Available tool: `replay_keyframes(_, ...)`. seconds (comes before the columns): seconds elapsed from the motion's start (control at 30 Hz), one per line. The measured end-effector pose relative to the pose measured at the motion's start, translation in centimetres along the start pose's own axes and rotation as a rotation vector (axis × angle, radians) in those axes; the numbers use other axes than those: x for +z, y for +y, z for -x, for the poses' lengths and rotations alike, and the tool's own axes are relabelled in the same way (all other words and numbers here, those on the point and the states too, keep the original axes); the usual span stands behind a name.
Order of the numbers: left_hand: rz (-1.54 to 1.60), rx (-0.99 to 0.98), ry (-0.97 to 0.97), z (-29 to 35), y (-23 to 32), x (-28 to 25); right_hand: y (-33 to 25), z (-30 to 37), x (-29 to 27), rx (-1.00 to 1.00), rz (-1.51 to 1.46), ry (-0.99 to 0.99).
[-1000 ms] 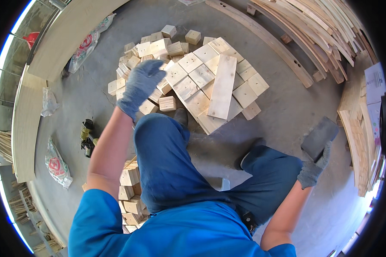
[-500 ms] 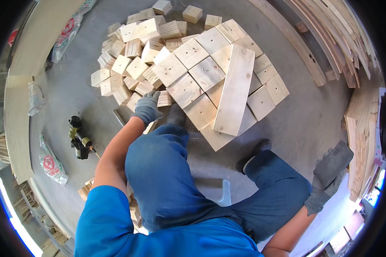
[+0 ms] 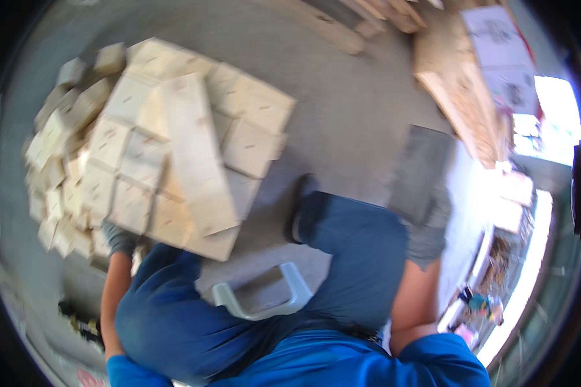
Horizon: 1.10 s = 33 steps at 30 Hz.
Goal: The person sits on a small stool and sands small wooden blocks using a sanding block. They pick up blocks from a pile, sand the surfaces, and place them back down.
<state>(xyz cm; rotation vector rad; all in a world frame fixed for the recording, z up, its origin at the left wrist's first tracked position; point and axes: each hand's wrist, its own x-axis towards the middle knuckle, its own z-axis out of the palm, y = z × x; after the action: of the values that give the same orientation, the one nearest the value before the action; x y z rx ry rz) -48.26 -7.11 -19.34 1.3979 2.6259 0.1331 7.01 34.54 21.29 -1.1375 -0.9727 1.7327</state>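
Observation:
My right hand [image 3: 426,232], in a grey glove, grips a dark grey flat rectangular slab [image 3: 421,171] beyond my right knee. Down at the left, my gloved left hand [image 3: 118,238] is by the near edge of the wooden blocks; blur hides its fingers, and I cannot tell whether it holds one. Square wooden blocks [image 3: 140,158] stand packed together in front of me, nail-like marks on their tops. Across them lies a pale wooden board [image 3: 197,151], slightly tilted. A loose heap of similar blocks [image 3: 58,138] leans against their left side.
A pale blue-grey curved plastic frame [image 3: 297,293] is between my legs. Dark tools, one with a yellowish part [image 3: 84,326], lie on the floor at lower left. Planks [image 3: 458,90] and a white printed box [image 3: 502,61] stand at the far right, near a bright opening.
The view has swung to the right, so the blocks sit further left. The right hand still holds the grey slab, now further forward. The left hand remains beside the blocks.

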Motion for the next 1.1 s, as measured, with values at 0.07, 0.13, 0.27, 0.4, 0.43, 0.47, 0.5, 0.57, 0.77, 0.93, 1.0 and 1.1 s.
replay_keyframes(0.07,0.065,0.059,0.009,0.6,1.1,-1.3,-0.4,0.1,2.0,-0.017,-0.027,-0.028)
replay_keyframes(0.13,-0.037,-0.083,-0.034,0.7,3.2,-3.6,-1.0,0.3,2.0,0.022,-0.096,-0.041)
replay_keyframes(0.27,-0.325,-0.345,-0.086,2.7,4.5,-6.5,-1.3,0.5,1.4,0.012,-0.18,-0.029)
replay_keyframes(0.4,-0.26,-0.381,-0.045,2.7,5.5,-9.8,-1.5,0.8,-0.5,0.028,-0.253,-0.07)
replay_keyframes(0.43,-0.237,-0.367,-0.037,2.2,6.2,-10.4,-1.4,0.9,-1.2,0.012,-0.248,-0.064)
replay_keyframes(0.47,-0.216,-0.359,-0.023,1.9,6.7,-11.1,-1.3,1.1,-1.8,-0.001,-0.244,-0.066)
replay_keyframes(0.5,-0.194,-0.359,-0.003,2.1,7.0,-12.2,-1.2,1.1,-2.1,0.004,-0.254,-0.069)
replay_keyframes(0.57,-0.164,-0.355,0.042,1.8,7.4,-14.3,-0.7,0.8,-2.4,0.007,-0.277,-0.075)
replay_keyframes(0.77,-0.021,-0.251,0.182,1.1,10.1,-22.3,-1.7,1.2,-4.5,-0.04,-0.276,-0.069)
replay_keyframes(0.93,0.069,-0.197,0.327,4.5,8.1,-33.3,-0.7,2.8,-4.0,-0.12,-0.45,-0.248)
replay_keyframes(1.0,0.064,-0.161,0.386,5.1,9.9,-38.8,-1.1,2.5,-6.7,-0.163,-0.429,-0.351)
replay_keyframes(1.1,0.098,-0.162,0.431,6.6,14.4,-45.3,-0.1,2.0,-6.5,-0.096,-0.395,-0.207)
